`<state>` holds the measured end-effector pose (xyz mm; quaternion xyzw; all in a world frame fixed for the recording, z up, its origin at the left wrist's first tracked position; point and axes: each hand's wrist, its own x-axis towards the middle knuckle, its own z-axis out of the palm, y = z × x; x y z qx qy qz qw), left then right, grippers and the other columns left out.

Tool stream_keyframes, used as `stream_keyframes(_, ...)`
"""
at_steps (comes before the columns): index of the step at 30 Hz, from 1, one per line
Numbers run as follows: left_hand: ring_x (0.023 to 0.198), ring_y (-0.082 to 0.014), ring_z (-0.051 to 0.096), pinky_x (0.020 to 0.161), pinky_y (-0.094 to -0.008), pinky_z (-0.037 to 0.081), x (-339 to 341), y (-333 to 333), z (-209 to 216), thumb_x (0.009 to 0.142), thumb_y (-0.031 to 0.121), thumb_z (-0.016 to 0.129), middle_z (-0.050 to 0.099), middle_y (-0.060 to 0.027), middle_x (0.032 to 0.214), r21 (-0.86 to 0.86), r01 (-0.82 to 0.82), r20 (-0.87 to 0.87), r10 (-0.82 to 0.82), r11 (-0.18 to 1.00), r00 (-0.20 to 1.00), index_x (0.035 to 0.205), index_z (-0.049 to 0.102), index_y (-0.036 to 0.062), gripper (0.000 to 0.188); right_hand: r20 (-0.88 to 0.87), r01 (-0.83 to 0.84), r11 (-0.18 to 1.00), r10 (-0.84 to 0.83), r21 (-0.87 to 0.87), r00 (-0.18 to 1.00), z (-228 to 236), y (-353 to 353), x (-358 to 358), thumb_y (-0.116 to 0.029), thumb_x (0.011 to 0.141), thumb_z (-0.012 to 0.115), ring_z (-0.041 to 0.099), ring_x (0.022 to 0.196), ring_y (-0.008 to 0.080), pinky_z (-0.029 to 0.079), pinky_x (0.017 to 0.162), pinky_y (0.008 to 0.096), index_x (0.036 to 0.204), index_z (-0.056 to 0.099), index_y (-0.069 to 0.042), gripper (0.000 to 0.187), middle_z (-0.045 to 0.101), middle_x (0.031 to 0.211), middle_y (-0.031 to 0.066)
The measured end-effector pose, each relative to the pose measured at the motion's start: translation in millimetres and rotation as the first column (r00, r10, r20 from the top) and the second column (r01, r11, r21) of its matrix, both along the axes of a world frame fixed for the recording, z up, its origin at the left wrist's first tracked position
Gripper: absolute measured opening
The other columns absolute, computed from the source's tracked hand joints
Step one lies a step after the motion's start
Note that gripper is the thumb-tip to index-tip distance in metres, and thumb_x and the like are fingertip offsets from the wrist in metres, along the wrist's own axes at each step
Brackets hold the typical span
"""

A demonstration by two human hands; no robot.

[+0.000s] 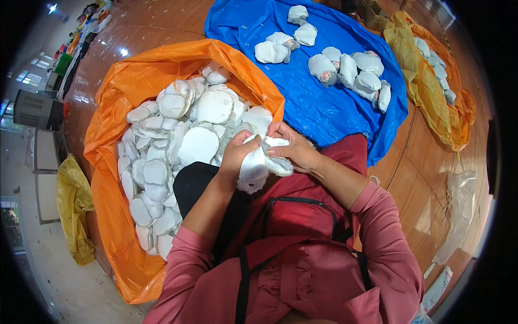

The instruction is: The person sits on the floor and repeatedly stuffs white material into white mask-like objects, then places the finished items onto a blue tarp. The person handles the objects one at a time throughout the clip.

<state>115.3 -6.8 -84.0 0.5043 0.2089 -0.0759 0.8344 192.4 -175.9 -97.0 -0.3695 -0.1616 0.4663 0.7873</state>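
Observation:
A soft white plush piece [252, 168] with a fuzzy grey-white edge and a small dark spot near its lower end is held in front of my lap. My left hand [235, 154] pinches its left side, thumb on top. The right hand [300, 153] grips the folded, fuzzy part [281, 165] on the other side. Just left of my hands, a big orange sack [162, 58] lies spread wide, heaped with flat, rounded white fabric pieces [198, 146]. Beyond my right hand, several plumper white pieces [368, 85] lie in loose groups on a blue sheet [291, 92].
At the far right, a yellow-orange sack [413, 81] holds more white pieces [434, 65]. A clear plastic bag [457, 216] lies on the tiled floor. On the left are a crumpled yellow bag [74, 208] and a grey boxy machine [35, 110]. A cardboard box [372, 15] stands at the back.

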Motion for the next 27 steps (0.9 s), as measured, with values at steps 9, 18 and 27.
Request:
stream_keyframes(9,0.063,-0.0108,0.057,0.055,-0.0236,0.046,2.1,4.5,-12.6,0.091,0.017,0.062,0.060,-0.0044,0.077,0.060,-0.005,-0.041,0.008,0.998,0.999,0.090,0.053,0.0070,0.014,0.079,0.105,0.992,-0.099,-0.074,0.992,-10.4,4.9,-3.8,0.002,0.078,0.073,0.054,0.090,0.0094,0.047,0.075,0.0223,0.097,0.046,-0.011,0.035,0.054,0.093,0.0012)
stream_keyframes(18,0.062,-0.0091,0.056,0.054,-0.0229,0.044,3.2,7.2,-23.5,0.090,0.020,0.066,0.061,-0.0031,0.076,0.226,0.039,-0.027,-0.033,0.973,0.999,0.088,0.055,0.0068,0.017,0.428,0.228,0.957,-0.132,-0.182,0.894,-11.6,2.5,-8.1,0.002,0.074,0.074,0.053,0.086,0.0101,0.045,0.075,0.0234,0.094,0.046,-0.009,0.037,0.054,0.091,0.0013)
stream_keyframes(27,0.060,-0.0085,0.053,0.054,-0.0232,0.043,4.2,-2.2,-19.3,0.089,0.022,0.067,0.060,-0.0023,0.073,0.258,-0.039,-0.031,0.049,0.965,0.998,0.080,0.053,0.0078,0.022,0.210,0.277,0.925,-0.225,-0.262,0.951,-26.1,9.7,3.4,0.004,0.072,0.072,0.053,0.075,0.0108,0.045,0.064,0.0235,0.093,0.048,-0.008,0.035,0.053,0.082,0.0014)
